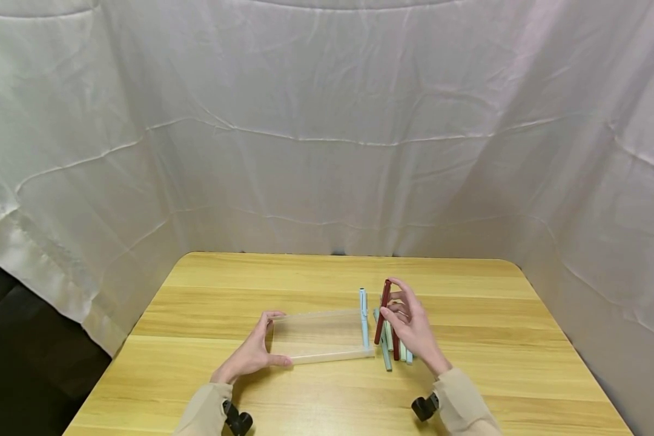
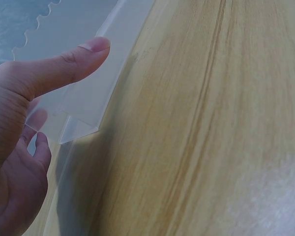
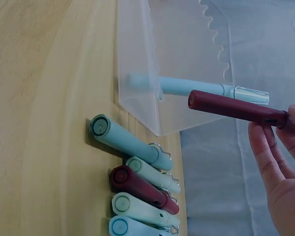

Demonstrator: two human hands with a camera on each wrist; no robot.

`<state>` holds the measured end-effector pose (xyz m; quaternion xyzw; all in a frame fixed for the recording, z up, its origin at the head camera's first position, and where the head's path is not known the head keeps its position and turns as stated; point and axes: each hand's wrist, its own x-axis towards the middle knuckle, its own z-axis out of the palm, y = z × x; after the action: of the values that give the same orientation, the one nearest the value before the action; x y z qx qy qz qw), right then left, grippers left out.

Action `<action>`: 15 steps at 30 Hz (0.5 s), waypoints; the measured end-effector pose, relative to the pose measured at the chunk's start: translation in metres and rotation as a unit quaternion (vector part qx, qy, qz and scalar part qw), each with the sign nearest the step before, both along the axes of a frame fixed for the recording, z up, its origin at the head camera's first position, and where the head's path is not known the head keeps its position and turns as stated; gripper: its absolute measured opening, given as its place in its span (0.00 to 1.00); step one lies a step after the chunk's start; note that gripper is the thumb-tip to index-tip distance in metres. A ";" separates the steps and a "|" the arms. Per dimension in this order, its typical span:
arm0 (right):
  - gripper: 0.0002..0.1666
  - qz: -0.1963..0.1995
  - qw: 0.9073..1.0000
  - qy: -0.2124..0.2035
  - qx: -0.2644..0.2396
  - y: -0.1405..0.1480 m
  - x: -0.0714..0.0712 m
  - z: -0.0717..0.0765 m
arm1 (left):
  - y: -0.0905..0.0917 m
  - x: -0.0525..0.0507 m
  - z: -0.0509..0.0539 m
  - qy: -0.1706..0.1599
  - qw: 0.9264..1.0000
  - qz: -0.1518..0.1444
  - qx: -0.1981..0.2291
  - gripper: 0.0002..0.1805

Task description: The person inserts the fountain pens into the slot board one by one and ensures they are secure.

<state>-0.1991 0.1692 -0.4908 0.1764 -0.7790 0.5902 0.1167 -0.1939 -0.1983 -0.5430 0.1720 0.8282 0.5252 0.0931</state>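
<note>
My left hand grips the left end of a clear plastic pen tray, thumb on the near wall and fingers at the far side. Scalloped notches run along the tray's wall in the right wrist view. At its right end a light blue pen lies across the tray. My right hand pinches a dark red pen near one end, raised just right of the tray. Beneath that hand, several more pens lie side by side: grey-teal, pale green, another dark red pen and light blue.
The wooden table has rounded far corners. Pale curtains hang behind it and along both sides. A dark area shows beyond the table at the left. Black cameras are strapped to both wrists.
</note>
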 end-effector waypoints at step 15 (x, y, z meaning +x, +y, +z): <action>0.36 0.008 0.998 0.055 0.023 -0.012 -0.004 -0.004 | -0.002 0.001 0.001 -0.002 1.000 -0.001 -0.002 0.56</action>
<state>-0.2030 0.1567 -0.4952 0.2171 -0.7835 0.5625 0.1504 -0.1934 -0.2000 -0.5420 0.1715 0.8289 0.5237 0.0961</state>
